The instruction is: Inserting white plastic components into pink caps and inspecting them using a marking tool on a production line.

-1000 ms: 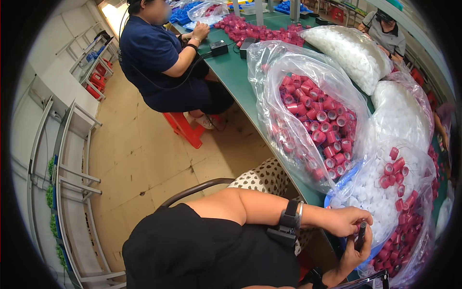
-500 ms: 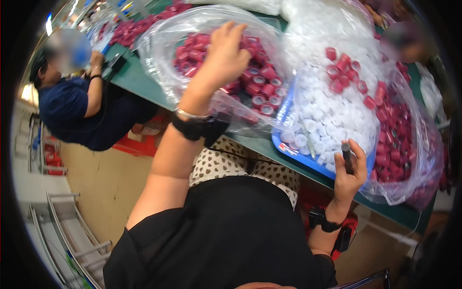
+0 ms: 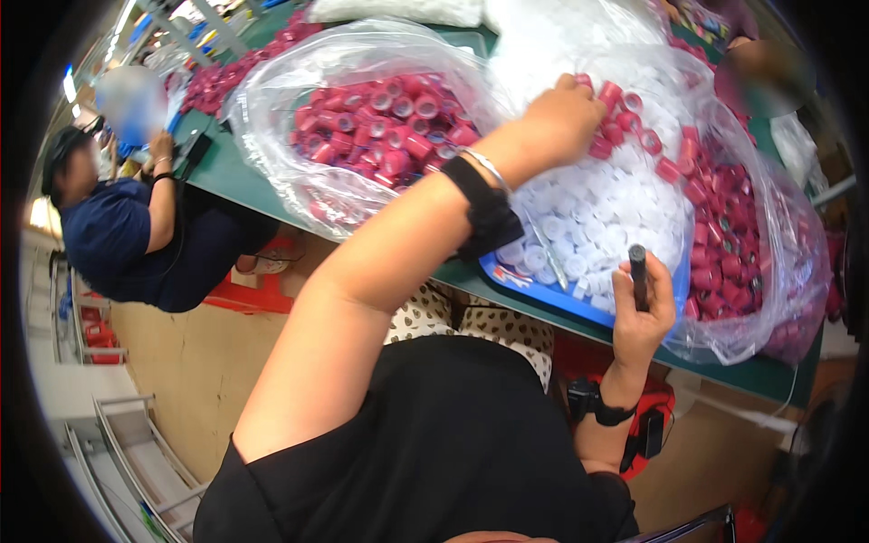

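My left hand (image 3: pixel 563 125) reaches over the white pile with its fingers curled down beside a few loose red caps (image 3: pixel 625 120). Its fingertips are hidden, so what they hold, if anything, does not show. In my right hand (image 3: pixel 644 319), a short dark cylindrical tool (image 3: pixel 639 276) stands upright, gripped between thumb and fingers near the tray's front edge. Small white round plastic pieces (image 3: pixel 615 213) fill the blue tray (image 3: pixel 534 288). A pen-like metal tool (image 3: pixel 552 258) lies on them.
Left of the tray is a clear plastic bag (image 3: pixel 262 109) full of red caps (image 3: pixel 389 127). Another clear bag (image 3: pixel 787 271) with red caps (image 3: pixel 724 235) stands at the right. The green table (image 3: pixel 217 172) carries everything. A person (image 3: pixel 109 217) works at the left.
My left hand has moved right, from above the left bag of red caps to the loose caps on the white pile. My right hand still holds the dark tool. The view has shifted slightly.
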